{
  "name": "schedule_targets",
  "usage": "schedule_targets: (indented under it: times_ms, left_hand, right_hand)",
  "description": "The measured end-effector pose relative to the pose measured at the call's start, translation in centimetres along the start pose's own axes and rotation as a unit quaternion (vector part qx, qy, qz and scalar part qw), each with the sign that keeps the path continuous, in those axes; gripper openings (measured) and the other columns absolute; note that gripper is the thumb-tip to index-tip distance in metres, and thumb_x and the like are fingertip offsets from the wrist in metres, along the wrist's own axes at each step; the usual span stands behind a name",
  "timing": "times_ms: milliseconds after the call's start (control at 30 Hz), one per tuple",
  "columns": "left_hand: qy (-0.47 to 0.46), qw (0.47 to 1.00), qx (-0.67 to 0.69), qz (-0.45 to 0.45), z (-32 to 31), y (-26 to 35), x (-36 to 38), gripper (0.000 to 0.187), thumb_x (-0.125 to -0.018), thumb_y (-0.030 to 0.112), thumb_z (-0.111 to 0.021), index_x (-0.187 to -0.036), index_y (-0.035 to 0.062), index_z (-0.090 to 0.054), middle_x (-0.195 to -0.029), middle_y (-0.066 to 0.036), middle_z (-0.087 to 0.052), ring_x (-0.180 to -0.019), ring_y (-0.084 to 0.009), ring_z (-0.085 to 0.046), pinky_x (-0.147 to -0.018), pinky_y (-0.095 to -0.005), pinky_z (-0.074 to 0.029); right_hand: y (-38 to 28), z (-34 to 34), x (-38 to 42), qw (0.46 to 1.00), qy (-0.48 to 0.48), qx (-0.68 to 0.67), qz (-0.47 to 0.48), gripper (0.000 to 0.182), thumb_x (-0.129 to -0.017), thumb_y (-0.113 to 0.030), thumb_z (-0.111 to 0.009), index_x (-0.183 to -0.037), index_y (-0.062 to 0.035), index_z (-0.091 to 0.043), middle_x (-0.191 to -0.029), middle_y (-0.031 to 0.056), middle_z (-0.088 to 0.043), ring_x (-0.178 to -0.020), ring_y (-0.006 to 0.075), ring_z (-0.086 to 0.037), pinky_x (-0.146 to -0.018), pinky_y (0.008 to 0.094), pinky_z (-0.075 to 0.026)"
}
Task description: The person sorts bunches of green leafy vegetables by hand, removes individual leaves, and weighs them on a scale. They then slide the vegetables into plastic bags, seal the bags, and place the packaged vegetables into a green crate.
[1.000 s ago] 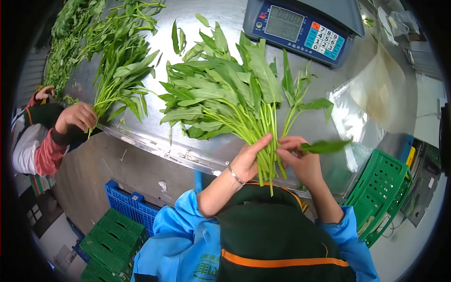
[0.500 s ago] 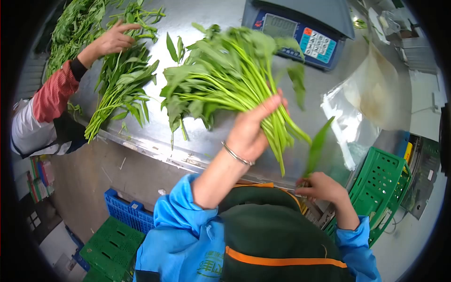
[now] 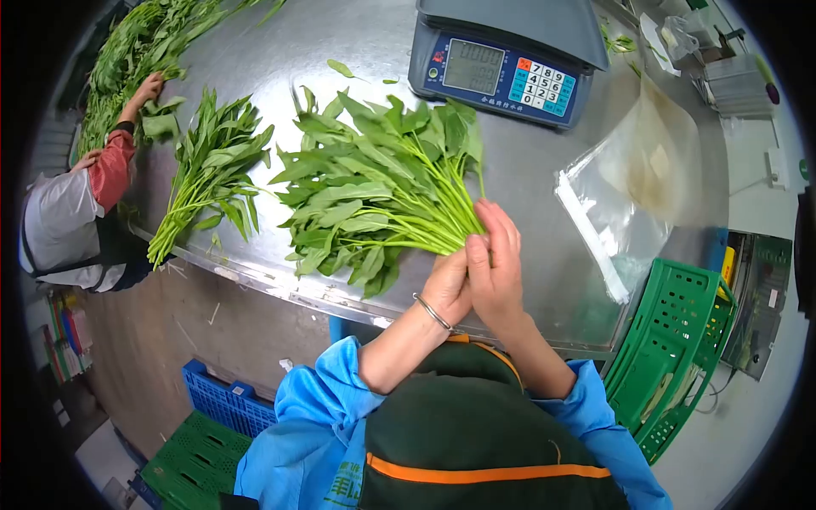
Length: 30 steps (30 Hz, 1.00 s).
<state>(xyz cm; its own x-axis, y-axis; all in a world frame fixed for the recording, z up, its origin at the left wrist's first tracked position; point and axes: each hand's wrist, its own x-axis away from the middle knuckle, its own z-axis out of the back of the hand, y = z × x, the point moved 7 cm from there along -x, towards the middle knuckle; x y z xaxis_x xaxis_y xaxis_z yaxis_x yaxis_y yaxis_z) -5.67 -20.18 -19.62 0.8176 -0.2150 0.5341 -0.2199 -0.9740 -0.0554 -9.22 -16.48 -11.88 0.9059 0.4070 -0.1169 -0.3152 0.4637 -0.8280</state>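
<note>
A leafy bunch of water spinach [image 3: 374, 187] lies over the steel table's near side, leaves pointing away to the upper left. My left hand [image 3: 449, 285], with a bangle at the wrist, is closed round the stems at their lower end. Against it, my right hand [image 3: 497, 268] is wrapped over the same stem ends, its fingers together and thumb pressed in. The stem tips are hidden between both hands. To the left lies another bunch of water spinach [image 3: 204, 166], touched by neither of my hands.
A digital scale [image 3: 501, 72] stands at the back of the steel table [image 3: 340, 51]. Clear plastic bags [image 3: 608, 212] lie to the right, above a green crate [image 3: 671, 348]. At the left, a co-worker's hand [image 3: 149, 89] reaches into piled greens [image 3: 127, 51]. A blue crate [image 3: 225, 395] sits below.
My right hand has come up from the lower right to the stems, and the leaf near it is no longer seen there. The bunch has lowered. The co-worker's hand has moved away leftward.
</note>
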Motion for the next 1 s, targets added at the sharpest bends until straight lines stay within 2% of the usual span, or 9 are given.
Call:
schedule_targets:
  times_ms: [133, 267, 333, 400, 467, 733, 867, 933, 1000]
  left_hand:
    - [0.025, 0.983, -0.177, -0.050, 0.0, 0.8, 1.1, 0.019, -0.079, 0.004, -0.058, -0.098, 0.0010, -0.055, -0.096, -0.008, -0.058, -0.085, -0.0153, -0.057, -0.076, -0.0287, -0.048]
    - [0.003, 0.754, -0.645, -0.127, -0.2, 2.1, 2.1, 0.038, -0.071, 0.006, -0.063, -0.104, -0.0020, -0.049, -0.097, -0.013, -0.058, -0.082, -0.0229, -0.060, -0.069, -0.0343, -0.049]
    - [0.026, 0.501, -0.862, -0.071, -1.4, 1.8, 3.0, 0.051, -0.071, 0.008, -0.062, -0.116, -0.0020, -0.041, -0.104, -0.019, -0.056, -0.084, -0.0323, -0.059, -0.072, -0.0399, -0.048]
    - [0.055, 0.524, -0.849, -0.033, -3.7, 2.8, 5.3, 0.062, -0.073, 0.012, -0.063, -0.125, -0.0007, -0.032, -0.114, -0.023, -0.050, -0.095, -0.0382, -0.054, -0.079, -0.0432, -0.045]
    - [-0.094, 0.452, -0.870, -0.175, -7.1, 3.6, 7.7, 0.065, -0.071, 0.017, -0.066, -0.125, 0.0000, -0.035, -0.118, -0.022, -0.046, -0.103, -0.0376, -0.049, -0.085, -0.0415, -0.042]
    - [-0.177, 0.428, -0.813, -0.351, -7.6, 1.1, 7.6, 0.060, -0.064, 0.024, -0.069, -0.116, 0.0033, -0.047, -0.116, -0.015, -0.047, -0.103, -0.0323, -0.044, -0.088, -0.0457, -0.035]
    - [-0.189, 0.468, -0.758, -0.413, -7.0, 4.2, 8.9, 0.046, -0.075, 0.026, -0.064, -0.113, 0.0043, -0.050, -0.111, -0.012, -0.050, -0.099, -0.0279, -0.049, -0.083, -0.0394, -0.038]
    - [0.052, 0.741, -0.645, -0.181, -2.2, 6.6, 5.4, 0.044, -0.086, 0.029, -0.052, -0.120, 0.0019, -0.046, -0.119, -0.013, -0.049, -0.105, -0.0241, -0.050, -0.086, -0.0384, -0.040]
    - [0.058, 0.804, -0.566, -0.173, -3.0, 5.5, 2.9, 0.044, -0.092, 0.032, -0.041, -0.123, 0.0002, -0.043, -0.122, -0.013, -0.048, -0.105, -0.0193, -0.050, -0.084, -0.0336, -0.043]
  right_hand:
    - [3.3, 1.1, 3.1, 0.952, -0.003, -0.205, -0.228, 0.062, -0.083, -0.022, -0.056, -0.131, 0.0045, -0.027, -0.133, 0.0227, -0.031, -0.123, 0.0296, -0.032, -0.101, 0.0376, -0.027]
    - [3.2, -2.5, 3.3, 0.912, -0.174, -0.236, -0.288, 0.078, -0.080, -0.026, -0.061, -0.135, 0.0015, -0.014, -0.135, 0.0163, -0.029, -0.126, 0.0249, -0.029, -0.101, 0.0357, -0.027]
    - [5.6, -3.2, 2.5, 0.906, -0.091, -0.265, -0.317, 0.059, -0.077, -0.020, -0.065, -0.124, 0.0020, -0.036, -0.116, 0.0174, -0.046, -0.111, 0.0258, -0.045, -0.094, 0.0368, -0.035]
    - [7.4, -3.6, 3.0, 0.709, 0.020, -0.517, -0.480, 0.035, -0.078, -0.017, -0.064, -0.105, 0.0000, -0.049, -0.096, 0.0120, -0.056, -0.093, 0.0231, -0.055, -0.082, 0.0353, -0.045]
    - [8.5, -2.5, 2.8, 0.701, 0.027, -0.525, -0.482, 0.021, -0.083, -0.018, -0.057, -0.095, -0.0011, -0.054, -0.086, 0.0101, -0.058, -0.081, 0.0253, -0.059, -0.076, 0.0379, -0.049]
    - [4.4, -2.4, 4.5, 0.566, -0.034, -0.650, -0.506, 0.043, -0.082, -0.018, -0.055, -0.121, -0.0060, -0.042, -0.101, 0.0097, -0.056, -0.095, 0.0245, -0.055, -0.083, 0.0398, -0.046]
    - [3.1, 0.9, 3.2, 0.522, -0.035, -0.722, -0.453, 0.044, -0.079, -0.011, -0.055, -0.121, -0.0082, -0.042, -0.087, 0.0033, -0.055, -0.068, 0.0128, -0.054, -0.067, 0.0320, -0.046]
    - [-1.2, 2.4, 1.9, 0.231, -0.148, -0.910, -0.312, 0.050, -0.079, -0.011, -0.054, -0.125, -0.0086, -0.036, -0.078, 0.0030, -0.052, -0.062, 0.0113, -0.052, -0.063, 0.0312, -0.044]
    - [-2.2, 2.8, 1.6, 0.205, -0.157, -0.923, -0.286, 0.052, -0.080, -0.012, -0.053, -0.128, -0.0091, -0.032, -0.074, 0.0033, -0.051, -0.060, 0.0118, -0.054, -0.060, 0.0316, -0.046]
